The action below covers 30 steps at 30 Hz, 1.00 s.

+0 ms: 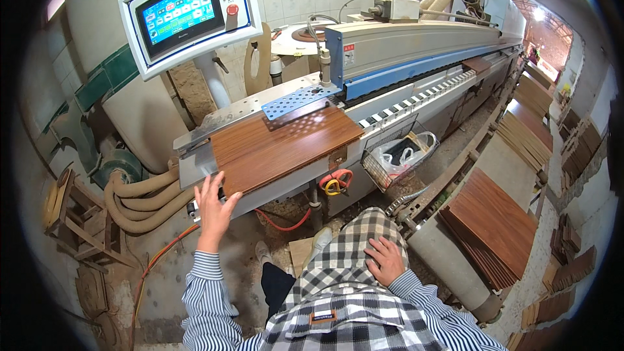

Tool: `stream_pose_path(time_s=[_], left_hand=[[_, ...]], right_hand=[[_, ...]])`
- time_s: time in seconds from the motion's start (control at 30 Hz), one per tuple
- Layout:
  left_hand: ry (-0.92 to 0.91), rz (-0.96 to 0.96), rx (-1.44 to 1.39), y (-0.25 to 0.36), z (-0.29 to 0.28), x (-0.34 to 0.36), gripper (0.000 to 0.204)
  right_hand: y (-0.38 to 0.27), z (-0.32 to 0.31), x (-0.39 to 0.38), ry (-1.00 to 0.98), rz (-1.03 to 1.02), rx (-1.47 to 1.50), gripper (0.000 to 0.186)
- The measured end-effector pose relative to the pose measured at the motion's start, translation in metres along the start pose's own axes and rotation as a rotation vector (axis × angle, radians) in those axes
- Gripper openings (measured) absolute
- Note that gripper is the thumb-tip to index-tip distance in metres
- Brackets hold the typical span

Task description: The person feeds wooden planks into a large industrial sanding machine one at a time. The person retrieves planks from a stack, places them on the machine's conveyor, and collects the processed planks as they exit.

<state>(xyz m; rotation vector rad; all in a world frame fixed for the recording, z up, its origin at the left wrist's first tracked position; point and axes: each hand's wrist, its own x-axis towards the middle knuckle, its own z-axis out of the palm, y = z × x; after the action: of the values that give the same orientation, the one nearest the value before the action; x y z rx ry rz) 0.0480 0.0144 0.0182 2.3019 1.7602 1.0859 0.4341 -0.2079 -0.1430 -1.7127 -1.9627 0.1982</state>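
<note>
A reddish-brown wood-grain board (279,146) lies flat on the infeed end of a long edge-banding machine (416,55). Its far side runs under a blue perforated plate (292,104). My left hand (213,211) is at the board's near left corner, fingers spread and thumb out, with the fingertips at the edge; whether they press on it I cannot tell. Lower right, my right hand (386,260) lies on the checked apron (344,286) over my leg, its fingers slightly apart and holding nothing.
A touch-screen control panel (181,16) stands at the upper left. Below the machine bed hang orange and yellow scissors (336,183) and a wire basket (385,170) with plastic bags. Stacked boards (491,221) sit on a roller conveyor at right; thick hoses (133,205) lie left.
</note>
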Motion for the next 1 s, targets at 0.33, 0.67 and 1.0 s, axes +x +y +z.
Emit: stream_pose_path(time_s=[0.33,0.67,1.0], left_hand=[[-0.045,0.218,-0.054,0.038,0.063,0.026,0.064],[-0.001,0.342,0.081,0.044,0.071,0.020,0.065],[0.008,0.345,0.091,0.043,0.072,0.017,0.064]], right_hand=[[0.013,-0.048,0.016,0.263,0.054,0.124,0.031],[0.131,-0.151,0.021,0.080,0.325,-0.647,0.041],[0.036,-0.114,-0.036,0.328,-0.096,-0.567,0.036]])
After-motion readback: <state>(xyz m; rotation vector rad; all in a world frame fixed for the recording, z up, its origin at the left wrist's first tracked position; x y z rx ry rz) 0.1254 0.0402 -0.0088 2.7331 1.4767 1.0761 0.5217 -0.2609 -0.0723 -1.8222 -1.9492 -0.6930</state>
